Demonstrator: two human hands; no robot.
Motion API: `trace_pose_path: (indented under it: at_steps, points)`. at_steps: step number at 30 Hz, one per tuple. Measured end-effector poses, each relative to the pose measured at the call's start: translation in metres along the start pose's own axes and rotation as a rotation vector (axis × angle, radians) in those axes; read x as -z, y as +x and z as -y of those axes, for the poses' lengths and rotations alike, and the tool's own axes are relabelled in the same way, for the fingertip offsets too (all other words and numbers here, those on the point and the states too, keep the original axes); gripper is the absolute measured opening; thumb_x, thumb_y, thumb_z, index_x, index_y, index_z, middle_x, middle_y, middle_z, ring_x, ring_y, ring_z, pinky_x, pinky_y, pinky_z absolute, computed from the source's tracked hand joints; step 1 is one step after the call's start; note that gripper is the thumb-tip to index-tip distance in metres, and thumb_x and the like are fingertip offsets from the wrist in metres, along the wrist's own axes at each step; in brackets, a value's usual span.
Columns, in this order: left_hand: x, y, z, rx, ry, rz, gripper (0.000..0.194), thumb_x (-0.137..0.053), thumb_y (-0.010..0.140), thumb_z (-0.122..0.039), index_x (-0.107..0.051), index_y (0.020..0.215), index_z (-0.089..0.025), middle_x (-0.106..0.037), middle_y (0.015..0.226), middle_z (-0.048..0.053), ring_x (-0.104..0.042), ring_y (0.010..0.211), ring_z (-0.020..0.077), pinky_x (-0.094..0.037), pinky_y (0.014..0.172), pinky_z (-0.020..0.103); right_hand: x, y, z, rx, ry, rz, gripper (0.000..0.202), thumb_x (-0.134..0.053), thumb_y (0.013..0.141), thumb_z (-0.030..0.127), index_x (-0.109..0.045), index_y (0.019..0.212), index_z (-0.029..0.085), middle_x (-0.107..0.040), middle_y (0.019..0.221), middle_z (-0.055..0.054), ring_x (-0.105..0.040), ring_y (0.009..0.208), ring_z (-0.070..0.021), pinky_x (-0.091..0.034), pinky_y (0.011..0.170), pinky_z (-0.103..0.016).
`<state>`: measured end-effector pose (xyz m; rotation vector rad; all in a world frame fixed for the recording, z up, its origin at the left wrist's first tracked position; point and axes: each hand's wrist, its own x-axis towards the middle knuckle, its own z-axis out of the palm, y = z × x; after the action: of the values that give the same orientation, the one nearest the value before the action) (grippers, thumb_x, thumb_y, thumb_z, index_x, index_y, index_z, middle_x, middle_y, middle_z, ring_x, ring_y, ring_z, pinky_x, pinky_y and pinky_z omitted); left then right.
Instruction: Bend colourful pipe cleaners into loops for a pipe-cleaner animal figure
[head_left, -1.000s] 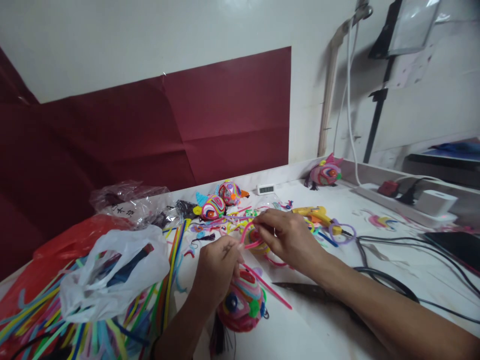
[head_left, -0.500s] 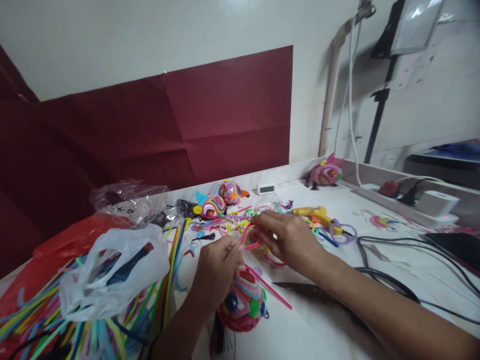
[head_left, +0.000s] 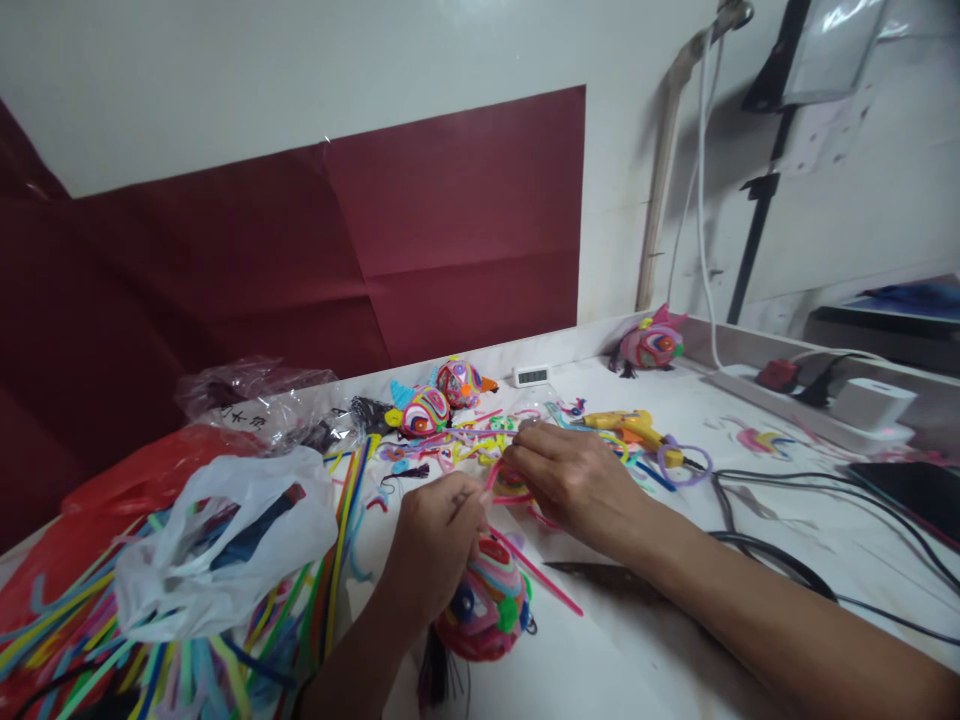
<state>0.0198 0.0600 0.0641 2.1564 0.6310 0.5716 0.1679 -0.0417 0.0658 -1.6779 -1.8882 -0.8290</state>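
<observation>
A pink pipe cleaner (head_left: pixel 551 583) is pinched between the fingers of my left hand (head_left: pixel 439 535), its straight tail slanting down to the right. My right hand (head_left: pixel 574 480) grips the same pipe cleaner farther up, where it curves into a loop between the hands. Just below my left hand sits a round, colourful fish-like ornament (head_left: pixel 487 610) with a blue eye, green patches and a dark tassel. Part of its top is hidden by my left hand. Behind my fingers lie several short coloured pipe cleaner pieces (head_left: pixel 480 448).
At left, a white plastic bag (head_left: pixel 225 580) lies over many pipe cleaners. Finished ornaments (head_left: pixel 424 410) stand at the back, near a small digital timer (head_left: pixel 531 376). A yellow glue gun (head_left: pixel 622 425), dark scissors (head_left: pixel 600 575), black cables (head_left: pixel 787 485) and a power strip (head_left: pixel 817 405) are on the right.
My right hand has turned slightly and its fingers have closed in on the pink loop. My left hand has stayed almost in place.
</observation>
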Motion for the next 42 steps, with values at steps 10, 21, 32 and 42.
trace_pose_path:
  at_steps: [10, 21, 32, 42]
  points:
    - [0.0, 0.0, -0.001, 0.013, -0.024, -0.005, 0.025, -0.047, 0.079, -0.03, -0.05, 0.056, -0.019, -0.046, 0.04, -0.007, -0.037, 0.033, 0.0075, -0.03, 0.04, 0.019, -0.001, 0.001, -0.004, -0.042, 0.157, -0.031, 0.021, -0.043, 0.086, 0.01, -0.06, 0.076, 0.013, -0.055, 0.069, -0.005, -0.05, 0.062, -0.0147, -0.034, 0.056, -0.025]
    - [0.003, 0.004, 0.0, 0.047, -0.113, -0.079, 0.026, -0.049, 0.077, -0.033, -0.05, 0.055, -0.019, -0.044, 0.036, -0.006, -0.039, 0.032, 0.0078, -0.031, 0.038, 0.018, 0.01, 0.004, -0.017, -0.194, 0.366, -0.097, 0.014, -0.05, 0.088, 0.015, -0.064, 0.091, 0.014, -0.064, 0.082, -0.007, -0.059, 0.075, -0.016, -0.044, 0.067, -0.026]
    - [-0.001, 0.0, -0.002, 0.078, -0.137, -0.032, 0.026, -0.049, 0.078, -0.034, -0.05, 0.057, -0.02, -0.044, 0.037, -0.008, -0.039, 0.029, 0.0067, -0.027, 0.033, 0.017, -0.002, 0.001, -0.006, -0.187, 0.215, 0.005, 0.017, -0.049, 0.085, 0.01, -0.065, 0.088, 0.013, -0.061, 0.078, -0.008, -0.057, 0.073, -0.0179, -0.042, 0.063, -0.027]
    - [-0.001, -0.001, -0.004, 0.058, -0.12, -0.004, 0.025, -0.049, 0.079, -0.032, -0.049, 0.057, -0.02, -0.044, 0.039, -0.008, -0.036, 0.03, 0.0066, -0.027, 0.034, 0.018, -0.004, 0.002, -0.006, -0.143, 0.231, 0.006, 0.016, -0.046, 0.088, 0.012, -0.062, 0.089, 0.012, -0.059, 0.078, -0.008, -0.053, 0.073, -0.0176, -0.039, 0.064, -0.027]
